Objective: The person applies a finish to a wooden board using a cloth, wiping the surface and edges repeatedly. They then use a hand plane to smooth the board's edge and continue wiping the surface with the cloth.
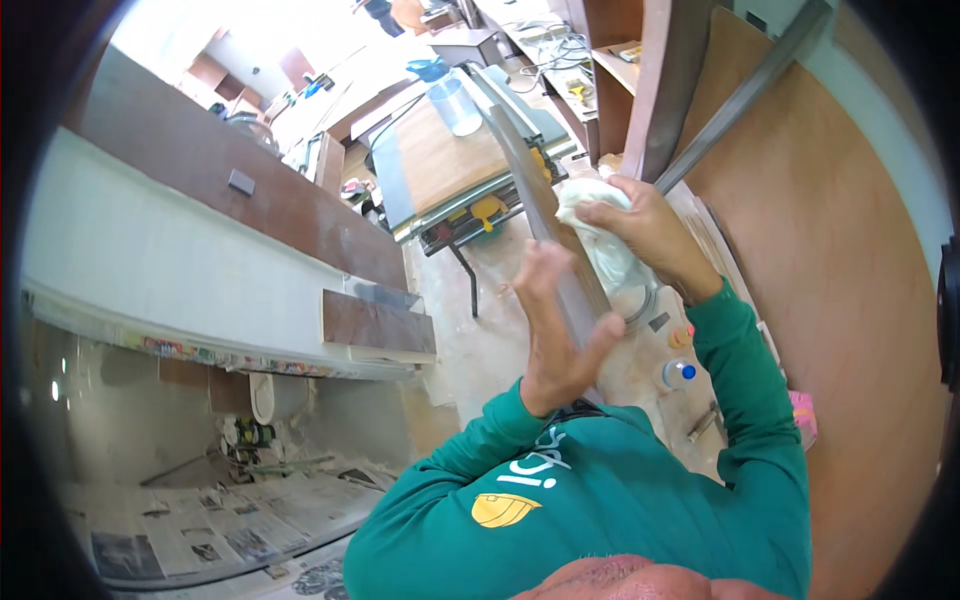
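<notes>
A long narrow wooden board [532, 185] stretches away from my body between my two hands. My right hand [655, 235] is closed around a crumpled white cloth [600, 225] at the board's right side. Part of the cloth hangs below the fingers. My left hand [560, 340] is nearer to me, at the board's left side. Its thumb is spread out across the board and away from the fingers, whose tips are slightly blurred. Whether the left palm presses on the board I cannot tell.
Beyond the board, a worktable [440, 150] carries a clear spray bottle [455, 105] with a blue top. A blue-capped bottle [678, 373] stands on the dusty floor at right. A large curved wood panel [850, 300] flanks my right; a white-and-brown cabinet panel [200, 260] lies left.
</notes>
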`<action>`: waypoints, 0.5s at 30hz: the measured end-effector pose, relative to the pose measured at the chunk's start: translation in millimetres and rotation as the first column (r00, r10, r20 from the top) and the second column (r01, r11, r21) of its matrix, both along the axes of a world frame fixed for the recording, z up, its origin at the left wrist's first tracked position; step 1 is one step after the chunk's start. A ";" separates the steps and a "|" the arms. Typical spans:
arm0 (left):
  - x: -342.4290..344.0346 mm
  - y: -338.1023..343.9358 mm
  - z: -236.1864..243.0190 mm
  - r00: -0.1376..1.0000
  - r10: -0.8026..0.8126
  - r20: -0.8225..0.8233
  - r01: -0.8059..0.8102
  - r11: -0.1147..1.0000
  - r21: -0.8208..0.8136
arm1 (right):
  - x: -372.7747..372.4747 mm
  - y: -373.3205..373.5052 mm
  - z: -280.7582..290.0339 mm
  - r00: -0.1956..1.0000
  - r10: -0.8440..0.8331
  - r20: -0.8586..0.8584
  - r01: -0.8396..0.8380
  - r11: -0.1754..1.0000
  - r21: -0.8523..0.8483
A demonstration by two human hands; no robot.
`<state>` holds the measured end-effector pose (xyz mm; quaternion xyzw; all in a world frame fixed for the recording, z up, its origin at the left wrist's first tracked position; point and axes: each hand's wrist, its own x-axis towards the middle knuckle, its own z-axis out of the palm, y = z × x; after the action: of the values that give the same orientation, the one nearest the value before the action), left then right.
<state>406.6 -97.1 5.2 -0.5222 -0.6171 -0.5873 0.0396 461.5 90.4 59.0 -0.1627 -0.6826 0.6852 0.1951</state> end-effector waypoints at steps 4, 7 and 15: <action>-5.9 -2.6 -25.7 0.910 -0.129 -0.395 0.172 0.982 0.074 | -31.2 -3.4 -18.8 0.993 0.073 0.098 -0.073 0.997 0.000; -10.4 11.7 -23.9 0.898 -0.135 -0.420 0.217 0.964 0.155 | -38.4 1.7 -21.4 0.983 0.092 0.158 -0.094 0.996 0.005; -9.1 46.3 -19.8 0.880 -0.104 -0.463 0.271 0.911 0.311 | -107.2 39.9 -29.2 0.997 -0.038 0.069 0.018 0.965 0.261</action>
<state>397.5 -50.8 -14.6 -0.6818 -0.4173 -0.5609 0.2156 354.3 130.3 29.8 -0.1705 -0.7711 0.5802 0.1991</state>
